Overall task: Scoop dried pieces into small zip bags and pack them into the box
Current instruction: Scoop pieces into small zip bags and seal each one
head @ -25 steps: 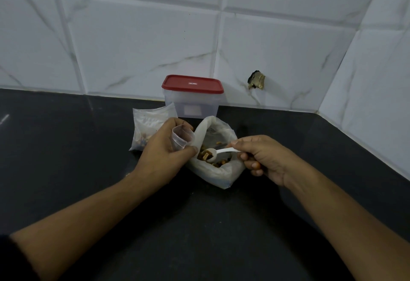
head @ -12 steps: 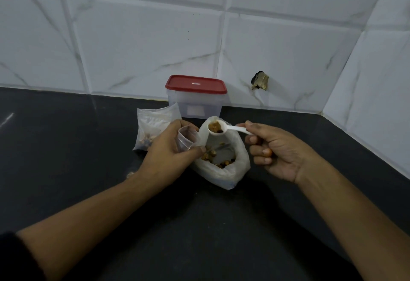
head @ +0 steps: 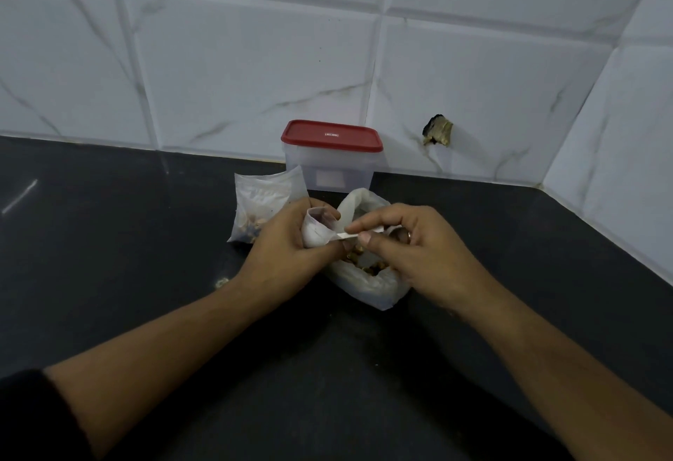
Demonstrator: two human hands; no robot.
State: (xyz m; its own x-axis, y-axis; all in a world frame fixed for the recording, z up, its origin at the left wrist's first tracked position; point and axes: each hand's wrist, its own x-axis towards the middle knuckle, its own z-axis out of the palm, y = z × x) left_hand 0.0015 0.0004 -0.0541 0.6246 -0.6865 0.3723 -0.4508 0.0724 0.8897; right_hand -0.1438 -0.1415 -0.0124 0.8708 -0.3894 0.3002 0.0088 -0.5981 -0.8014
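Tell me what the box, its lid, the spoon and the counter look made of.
Box: clear, slightly frosted plastic; you see through its walls. Lid: opaque red plastic, smooth, with moulded rim. Spoon: white plastic, probably; thin, matte handle. Counter: dark polished stone, perhaps granite; it shows faint reflections.

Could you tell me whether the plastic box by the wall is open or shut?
Shut: the red lid sits flat over the whole top of the clear box, and no gap shows at its rim.
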